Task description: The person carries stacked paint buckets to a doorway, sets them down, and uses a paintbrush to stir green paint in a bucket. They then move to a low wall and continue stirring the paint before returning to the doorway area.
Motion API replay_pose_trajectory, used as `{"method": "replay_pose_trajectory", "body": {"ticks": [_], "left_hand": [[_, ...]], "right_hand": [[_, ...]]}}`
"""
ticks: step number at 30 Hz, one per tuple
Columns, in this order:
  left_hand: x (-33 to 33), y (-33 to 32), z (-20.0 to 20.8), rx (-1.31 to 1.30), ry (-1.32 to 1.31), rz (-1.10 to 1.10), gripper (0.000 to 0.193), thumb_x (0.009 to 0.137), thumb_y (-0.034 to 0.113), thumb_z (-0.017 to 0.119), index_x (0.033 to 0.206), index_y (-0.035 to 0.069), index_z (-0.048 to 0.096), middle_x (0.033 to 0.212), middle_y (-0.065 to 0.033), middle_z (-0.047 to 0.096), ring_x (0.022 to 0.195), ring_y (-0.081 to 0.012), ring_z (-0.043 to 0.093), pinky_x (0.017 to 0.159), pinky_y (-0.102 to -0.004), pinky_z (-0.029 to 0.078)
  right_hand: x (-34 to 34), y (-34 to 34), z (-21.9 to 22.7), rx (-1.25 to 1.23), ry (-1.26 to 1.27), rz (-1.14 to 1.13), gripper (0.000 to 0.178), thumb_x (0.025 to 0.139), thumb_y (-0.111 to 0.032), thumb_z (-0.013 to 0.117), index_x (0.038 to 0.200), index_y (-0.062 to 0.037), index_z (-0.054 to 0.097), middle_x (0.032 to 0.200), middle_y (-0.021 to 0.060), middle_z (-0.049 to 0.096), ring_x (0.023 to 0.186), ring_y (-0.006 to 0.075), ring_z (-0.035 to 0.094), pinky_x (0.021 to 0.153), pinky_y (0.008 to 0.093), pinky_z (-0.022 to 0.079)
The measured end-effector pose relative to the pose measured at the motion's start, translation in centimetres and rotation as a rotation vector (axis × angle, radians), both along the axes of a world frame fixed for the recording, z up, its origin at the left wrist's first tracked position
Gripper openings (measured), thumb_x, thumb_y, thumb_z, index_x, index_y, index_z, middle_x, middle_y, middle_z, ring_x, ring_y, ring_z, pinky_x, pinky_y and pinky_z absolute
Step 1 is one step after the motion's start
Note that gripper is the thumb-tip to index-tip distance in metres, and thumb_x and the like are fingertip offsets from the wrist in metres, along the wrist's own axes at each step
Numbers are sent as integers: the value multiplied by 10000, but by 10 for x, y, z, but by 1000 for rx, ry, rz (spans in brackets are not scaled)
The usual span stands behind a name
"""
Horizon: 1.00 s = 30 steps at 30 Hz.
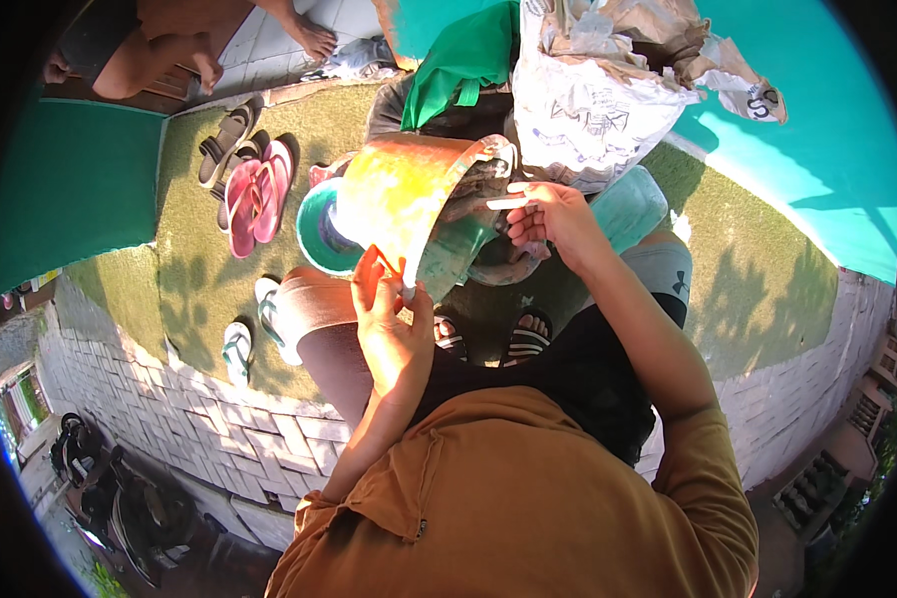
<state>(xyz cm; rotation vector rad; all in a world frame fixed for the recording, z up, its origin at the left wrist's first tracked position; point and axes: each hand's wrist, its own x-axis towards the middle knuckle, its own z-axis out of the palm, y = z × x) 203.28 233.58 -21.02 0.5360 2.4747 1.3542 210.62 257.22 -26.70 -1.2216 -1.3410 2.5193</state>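
Note:
An orange bucket (399, 174) lies tilted in front of me, its mouth turned to the right and its rim ragged and dirty. The fingers of my left hand (394, 334) are closed at the near edge of that rim. By the mouth, my right hand (560, 219) pinches a thin pale strip (508, 202) whose kind I cannot make out. Dark, grimy matter (473, 194) shows inside the mouth. Just behind the bucket stands a teal tub (314, 234), and a translucent green container (628, 209) lies beyond my right hand.
A white sack (598, 120) stuffed with brown paper and a green cloth bag (463, 65) stand at the back. Pink slippers (259, 199), brown sandals (227, 145) and pale flip-flops (237, 351) lie on the left. Another person's bare foot (311, 38) shows at upper left.

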Motion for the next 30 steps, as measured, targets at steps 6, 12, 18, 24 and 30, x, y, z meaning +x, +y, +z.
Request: {"method": "replay_pose_trajectory", "body": {"ticks": [6,12,18,24,30], "left_hand": [[-2,-2,-7,5,142,-61,157,857,-36,616,1007,-13,575,1365,-142,424,1001,-182,616,669,-226,597],[-8,0,3,72,-35,10,164,842,-11,651,998,-27,605,1360,-190,432,1037,-236,617,697,-282,585],[-30,-18,-16,244,-245,107,136,884,4,638,995,-9,561,1268,-127,507,907,-123,603,709,-232,538],[-50,-24,-6,349,-563,247,179,886,24,649,1041,52,565,903,-10,637,742,-64,591,721,-223,520],[-59,-32,-11,349,-641,319,200,869,24,664,1042,76,577,861,-7,635,742,-69,614,648,-236,552]], "right_hand": [[-1,-1,4,7,1,-1,250,975,-183,461,1000,16,611,774,118,654,624,177,654,581,282,562],[-2,-1,10,22,-6,-8,258,981,-186,459,1017,17,613,766,116,647,621,179,652,581,285,562],[-1,0,17,58,73,39,240,980,-161,472,1047,38,588,750,114,638,622,180,651,565,281,557],[2,-2,35,188,24,105,232,981,-134,466,1109,38,556,766,109,636,604,151,633,537,262,533],[11,-2,67,360,40,303,249,976,-131,491,1168,5,573,792,83,621,616,131,617,561,260,530]]}}
